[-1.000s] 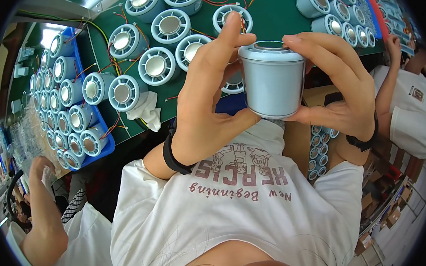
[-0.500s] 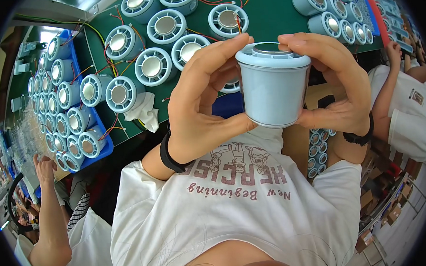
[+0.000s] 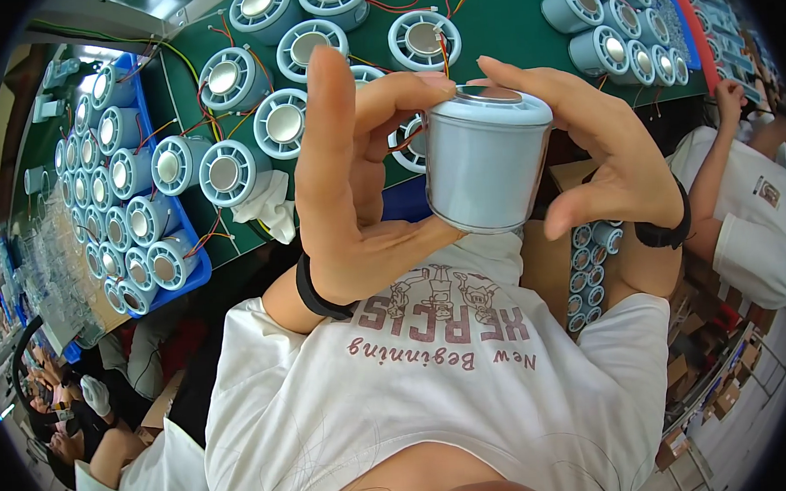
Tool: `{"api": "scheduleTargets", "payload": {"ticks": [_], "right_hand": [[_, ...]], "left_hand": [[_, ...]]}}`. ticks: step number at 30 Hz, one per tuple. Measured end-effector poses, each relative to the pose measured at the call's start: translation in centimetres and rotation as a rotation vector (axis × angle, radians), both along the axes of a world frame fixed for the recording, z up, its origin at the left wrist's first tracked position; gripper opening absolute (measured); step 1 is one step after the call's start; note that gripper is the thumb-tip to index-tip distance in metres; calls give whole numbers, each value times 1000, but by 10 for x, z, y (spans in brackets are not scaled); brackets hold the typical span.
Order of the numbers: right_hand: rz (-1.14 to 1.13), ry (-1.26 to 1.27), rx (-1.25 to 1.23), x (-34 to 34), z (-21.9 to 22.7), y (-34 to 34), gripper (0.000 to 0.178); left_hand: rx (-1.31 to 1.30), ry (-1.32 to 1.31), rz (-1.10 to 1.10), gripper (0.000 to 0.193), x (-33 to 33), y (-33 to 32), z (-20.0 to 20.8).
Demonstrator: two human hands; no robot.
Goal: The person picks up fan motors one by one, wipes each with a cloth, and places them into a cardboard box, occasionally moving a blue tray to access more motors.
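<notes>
My left hand (image 3: 353,176) grips a light blue cup-shaped housing (image 3: 487,168) in front of my chest. Its thumb presses the lower edge, other fingers are at the upper rim, and the index finger points up. The housing is tilted slightly, with a ribbed rim and a dark, shiny disc on top. My right hand (image 3: 608,151) curves around the housing's right side, its thumb apart from the wall and its fingers close to the top rim; whether they touch it I cannot tell. Behind my left hand stand several similar housings (image 3: 309,48) with silvery discs and thin coloured wires.
A blue tray (image 3: 198,268) packed with like housings is at the left. More housings (image 3: 601,48) stand on the green table (image 3: 505,23) at the far right. A white crumpled cloth (image 3: 269,204) lies at the table edge. Co-workers (image 3: 738,215) sit on both sides.
The housing has shifted slightly left and tilted. My right thumb has come off it, and my left index finger has lifted. The co-worker's arm at left has lowered.
</notes>
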State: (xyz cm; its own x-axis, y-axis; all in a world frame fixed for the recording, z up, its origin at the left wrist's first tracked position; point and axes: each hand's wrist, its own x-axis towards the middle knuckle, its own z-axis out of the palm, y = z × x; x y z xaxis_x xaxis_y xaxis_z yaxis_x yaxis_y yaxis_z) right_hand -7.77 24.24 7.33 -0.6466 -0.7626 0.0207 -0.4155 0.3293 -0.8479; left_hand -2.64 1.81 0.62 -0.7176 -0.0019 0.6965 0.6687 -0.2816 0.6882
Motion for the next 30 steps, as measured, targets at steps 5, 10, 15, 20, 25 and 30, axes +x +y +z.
{"api": "scheduleTargets", "payload": {"ticks": [5, 10, 15, 20, 25, 30], "right_hand": [[0, -72, -97, -5, 9, -8, 75], [-263, 244, 197, -33, 7, -6, 61], [-592, 405, 424, -100, 3, -6, 56], [-345, 638, -241, -119, -30, 14, 56], [-682, 759, 855, -100, -19, -7, 50], [-180, 739, 276, -51, -14, 2, 47]], "left_hand": [[-51, 163, 45, 98, -10, 4, -2], [-725, 313, 374, 102, 3, -13, -3], [-899, -61, 490, 75, 33, -12, -6], [-998, -429, 523, 77, 46, -6, -5], [-977, -433, 486, 77, 35, -4, -14], [-979, -425, 482, 67, 29, -5, -18]]}}
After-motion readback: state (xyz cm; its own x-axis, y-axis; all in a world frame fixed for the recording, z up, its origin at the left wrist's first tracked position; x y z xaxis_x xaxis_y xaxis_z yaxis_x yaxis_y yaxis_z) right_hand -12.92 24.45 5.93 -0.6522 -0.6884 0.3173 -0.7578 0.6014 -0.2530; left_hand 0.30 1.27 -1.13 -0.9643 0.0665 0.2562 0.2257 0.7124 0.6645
